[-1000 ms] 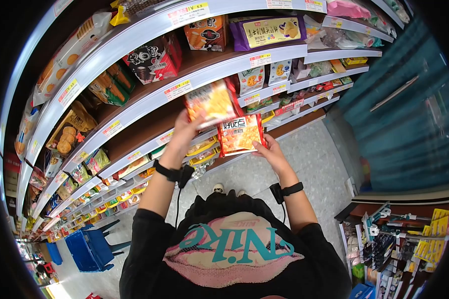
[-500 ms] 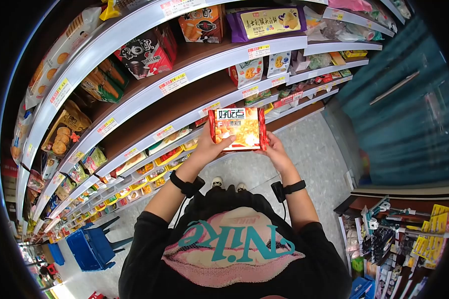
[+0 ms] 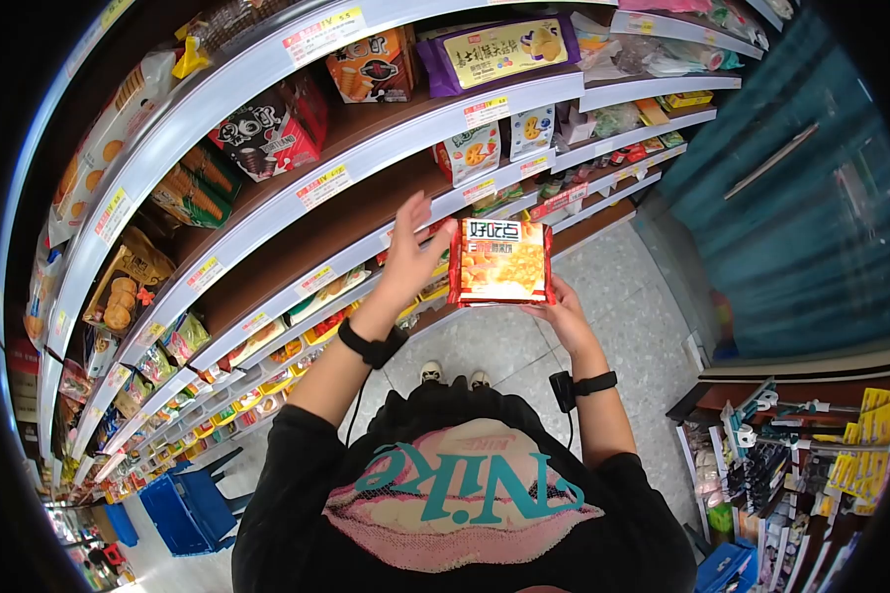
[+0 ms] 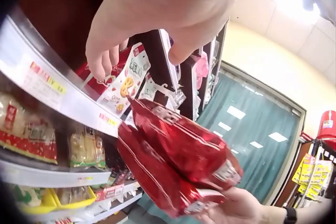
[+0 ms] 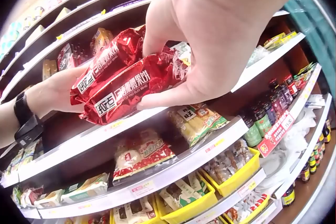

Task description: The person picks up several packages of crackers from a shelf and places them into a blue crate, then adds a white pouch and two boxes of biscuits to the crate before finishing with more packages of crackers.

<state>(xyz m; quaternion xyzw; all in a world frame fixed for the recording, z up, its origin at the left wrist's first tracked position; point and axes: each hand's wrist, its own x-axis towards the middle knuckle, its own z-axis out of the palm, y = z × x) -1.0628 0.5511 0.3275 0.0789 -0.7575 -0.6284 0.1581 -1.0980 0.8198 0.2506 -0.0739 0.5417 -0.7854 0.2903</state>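
Before snack shelves (image 3: 405,138): right hand (image 3: 564,311) fingers grip red packs (image 3: 499,262); left hand (image 3: 410,252) fingers spread, beside packs.

From the head view we are seeing only one face of the two red packets (image 3: 499,262), the rear one hidden behind the front, and they are covering the fingers of the right hand (image 3: 564,314). In the left wrist view the top edge is cutting off the left hand (image 4: 157,8), and we are failing to tell whether it is touching the packets. The price labels (image 3: 321,185) are showing too small to read.
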